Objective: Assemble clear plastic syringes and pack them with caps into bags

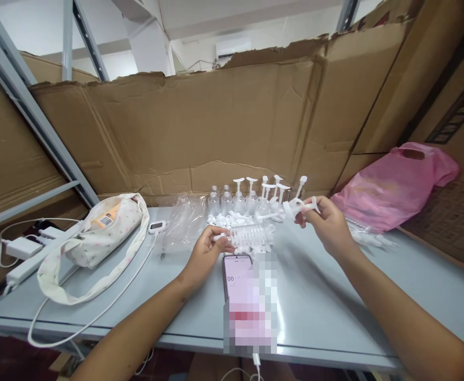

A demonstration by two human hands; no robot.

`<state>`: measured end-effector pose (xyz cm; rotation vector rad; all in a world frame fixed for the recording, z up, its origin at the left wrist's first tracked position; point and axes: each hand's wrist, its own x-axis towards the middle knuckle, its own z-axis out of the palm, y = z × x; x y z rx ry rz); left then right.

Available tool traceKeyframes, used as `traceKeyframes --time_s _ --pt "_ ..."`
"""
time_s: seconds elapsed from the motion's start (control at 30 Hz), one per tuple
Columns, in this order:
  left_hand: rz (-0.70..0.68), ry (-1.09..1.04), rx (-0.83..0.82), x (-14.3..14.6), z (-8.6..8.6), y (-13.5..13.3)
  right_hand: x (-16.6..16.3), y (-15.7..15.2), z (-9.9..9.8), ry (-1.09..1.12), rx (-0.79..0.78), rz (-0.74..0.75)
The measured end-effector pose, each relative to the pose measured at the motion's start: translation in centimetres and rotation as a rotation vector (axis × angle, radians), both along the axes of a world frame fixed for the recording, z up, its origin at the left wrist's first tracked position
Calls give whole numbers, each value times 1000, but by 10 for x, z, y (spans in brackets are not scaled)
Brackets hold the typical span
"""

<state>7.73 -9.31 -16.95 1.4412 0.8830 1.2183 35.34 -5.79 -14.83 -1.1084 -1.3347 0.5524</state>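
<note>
My left hand [210,248] is closed in a pinch at the left end of a clear ribbed bottle [251,235], which is held on its side. A small white part shows between those fingers. To its right, my right hand [327,219] is closed on a white plastic pump [293,208] with a T-shaped end, apart from the bottle. Behind both hands stands a row of clear ribbed bottles [226,202], several with white T-shaped pump tops [251,182]. A pile of small white plastic parts [235,219] lies in front of them, partly hidden by the held bottle.
A phone [237,270] with a timer lies near the grey table's [315,312] front edge, partly pixelated. On the left are a clear plastic bag [186,222], a fabric bag [105,227], a white cable and a power strip [37,256]. A pink bag [394,185] stands right; cardboard walls [216,121] enclose the back.
</note>
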Motion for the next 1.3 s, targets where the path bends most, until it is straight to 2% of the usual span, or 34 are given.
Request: traceKeyframes --time_s 0.07,0.13,0.33,0.43,0.53,0.63,0.8,0.93,1.13,1.3 --pt "13 -46 -34 1 2 0 -15 -17 4 63 58 98" --pt "24 -62 -47 1 4 -1 -24 -26 5 101 106 128" --pt "100 -122 -35 -3 5 0 -14 -24 8 318 232 42" --pt "106 -152 -31 -5 4 3 -9 -22 11 407 206 113" --pt "55 -165 -40 -5 3 4 -13 -22 9 398 149 190" --pt "22 -165 -39 -6 3 4 -17 -23 6 367 118 219" --pt "42 -118 -20 -5 6 2 -18 -22 1 342 109 231" --pt "-70 -54 -40 -2 8 -4 -29 -27 -6 279 72 326" --pt "-133 -138 -93 1 2 -7 -45 -34 -14 244 32 346" --pt "-101 -216 -80 0 4 -6 -44 -35 -13 298 17 393"
